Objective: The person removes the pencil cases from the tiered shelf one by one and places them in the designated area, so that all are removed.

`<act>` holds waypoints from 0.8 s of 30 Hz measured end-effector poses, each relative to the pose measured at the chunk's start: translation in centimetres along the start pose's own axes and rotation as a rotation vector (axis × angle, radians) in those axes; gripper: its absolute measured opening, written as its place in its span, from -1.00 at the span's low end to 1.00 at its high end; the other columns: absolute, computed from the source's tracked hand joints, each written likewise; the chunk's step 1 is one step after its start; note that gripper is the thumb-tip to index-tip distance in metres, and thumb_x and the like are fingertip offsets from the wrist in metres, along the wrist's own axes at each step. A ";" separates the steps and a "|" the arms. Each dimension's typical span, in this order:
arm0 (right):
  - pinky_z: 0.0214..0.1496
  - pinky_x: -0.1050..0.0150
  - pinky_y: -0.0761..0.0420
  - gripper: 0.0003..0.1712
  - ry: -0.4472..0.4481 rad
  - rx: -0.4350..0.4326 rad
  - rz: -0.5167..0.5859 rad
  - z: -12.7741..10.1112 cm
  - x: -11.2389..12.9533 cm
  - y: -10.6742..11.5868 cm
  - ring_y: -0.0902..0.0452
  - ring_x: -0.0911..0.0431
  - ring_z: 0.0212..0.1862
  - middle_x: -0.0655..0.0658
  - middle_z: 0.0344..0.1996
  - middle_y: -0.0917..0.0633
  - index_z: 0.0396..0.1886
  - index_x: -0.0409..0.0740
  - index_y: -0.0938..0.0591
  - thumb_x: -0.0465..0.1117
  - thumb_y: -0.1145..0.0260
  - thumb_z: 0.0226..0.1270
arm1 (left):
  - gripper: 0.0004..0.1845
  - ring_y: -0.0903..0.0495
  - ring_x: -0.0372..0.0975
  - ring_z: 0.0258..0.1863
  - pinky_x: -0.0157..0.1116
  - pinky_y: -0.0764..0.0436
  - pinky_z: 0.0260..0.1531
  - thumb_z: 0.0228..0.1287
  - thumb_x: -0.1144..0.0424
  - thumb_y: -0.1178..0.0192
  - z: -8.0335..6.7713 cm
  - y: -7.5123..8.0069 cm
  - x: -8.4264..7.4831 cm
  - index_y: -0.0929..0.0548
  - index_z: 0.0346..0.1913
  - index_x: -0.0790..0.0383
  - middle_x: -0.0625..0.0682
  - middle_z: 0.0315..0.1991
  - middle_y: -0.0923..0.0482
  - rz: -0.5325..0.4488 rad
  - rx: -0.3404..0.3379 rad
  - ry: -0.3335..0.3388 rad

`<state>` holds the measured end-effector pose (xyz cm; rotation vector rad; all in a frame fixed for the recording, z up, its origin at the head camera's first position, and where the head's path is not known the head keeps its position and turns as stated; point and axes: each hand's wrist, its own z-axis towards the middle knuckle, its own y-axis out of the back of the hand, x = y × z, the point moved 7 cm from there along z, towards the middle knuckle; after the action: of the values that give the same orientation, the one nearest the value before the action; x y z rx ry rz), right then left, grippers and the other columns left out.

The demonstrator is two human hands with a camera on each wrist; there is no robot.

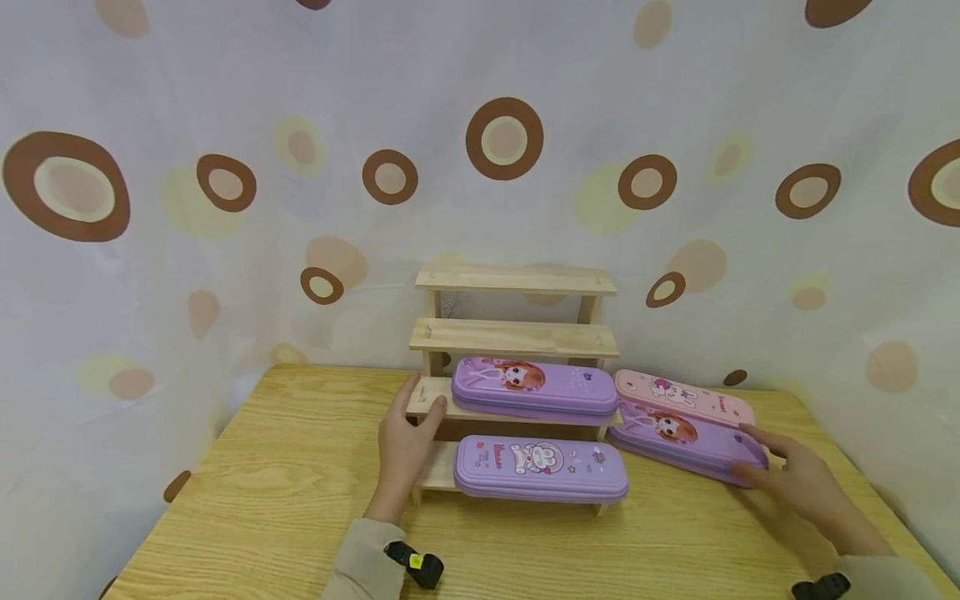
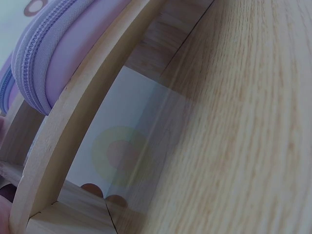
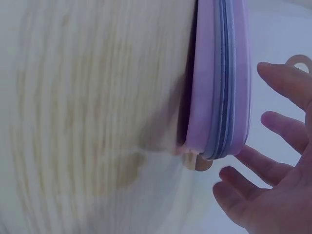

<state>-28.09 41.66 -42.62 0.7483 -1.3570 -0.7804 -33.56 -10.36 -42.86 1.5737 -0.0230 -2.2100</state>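
Purple pencil case (image 1: 705, 446) with a doll print lies on the table (image 1: 292, 500) just right of the tiered wooden rack (image 1: 510, 336). At the rack's left end, the left hand (image 1: 401, 442) rests, thumb and fingers apart; a light touch should steady the wood without tipping it. Second tier up, another doll-print case (image 1: 558, 390) lies with one end near the rack's right edge; on the lowest tier, a bunny-print case (image 1: 540, 477) pokes past that edge, so a sideways brush could shift it. Right of the rack, a pink case (image 1: 686, 396) lies just behind the purple one; overlap is hard to judge. Farthest right of the rack, the right hand (image 1: 806, 483) has fingers spread at the purple case's end, not clamped; I cannot tell if they touch. Pinching low across the zipped sides should hold well, with working room toward the rack's front.
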 end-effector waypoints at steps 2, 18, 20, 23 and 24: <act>-0.03 -0.36 -0.21 -0.10 0.001 -0.016 0.029 0.0 0.4 0.2 -0.08 -0.50 0.13 -0.57 0.18 -0.21 0.33 -0.27 -0.21 0.14 -0.28 0.13 | -0.34 -0.25 -0.18 0.22 -0.12 -0.27 0.16 0.09 -0.18 -0.18 0.0 0.0 0.1 -0.35 0.27 -0.10 -0.11 0.22 -0.31 0.006 -0.003 -0.001; -0.13 0.66 -0.37 -0.31 0.156 -0.141 0.188 -0.5 5.9 0.6 -0.18 0.21 0.21 -0.36 0.19 -0.35 0.34 -0.01 -0.28 -0.04 -0.25 0.23 | -0.35 -0.25 -0.19 0.22 -0.13 -0.26 0.17 0.09 -0.18 -0.18 0.1 -0.1 0.3 -0.35 0.26 -0.12 -0.12 0.22 -0.31 0.013 -0.008 -0.004; -0.12 0.64 -0.39 -0.33 0.170 -0.151 0.189 -0.5 6.4 0.5 -0.21 0.40 0.12 -0.34 0.17 -0.38 0.33 0.03 -0.30 -0.05 -0.26 0.22 | -0.35 -0.25 -0.19 0.22 -0.13 -0.26 0.17 0.09 -0.18 -0.18 0.1 -0.1 0.3 -0.35 0.26 -0.12 -0.11 0.22 -0.32 0.009 -0.008 -0.004; -0.11 0.62 -0.40 -0.34 0.184 -0.166 0.210 -0.6 7.1 0.3 -0.29 0.44 0.06 -0.32 0.14 -0.42 0.32 0.05 -0.31 -0.08 -0.27 0.22 | -0.35 -0.25 -0.19 0.22 -0.13 -0.27 0.16 0.09 -0.17 -0.19 0.1 -0.1 0.2 -0.35 0.26 -0.11 -0.11 0.21 -0.32 0.004 -0.007 -0.003; -0.11 0.62 -0.40 -0.35 0.182 -0.171 0.221 -0.6 7.4 0.3 -0.29 0.48 0.05 -0.27 0.14 -0.44 0.31 0.07 -0.32 -0.08 -0.27 0.22 | -0.35 -0.25 -0.19 0.22 -0.13 -0.26 0.16 0.09 -0.16 -0.19 0.1 -0.1 0.3 -0.35 0.26 -0.10 -0.11 0.21 -0.32 0.004 -0.006 -0.003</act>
<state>-27.09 35.65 -38.44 0.5115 -1.1695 -0.6284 -33.73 -10.39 -43.08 1.5663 -0.0202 -2.2074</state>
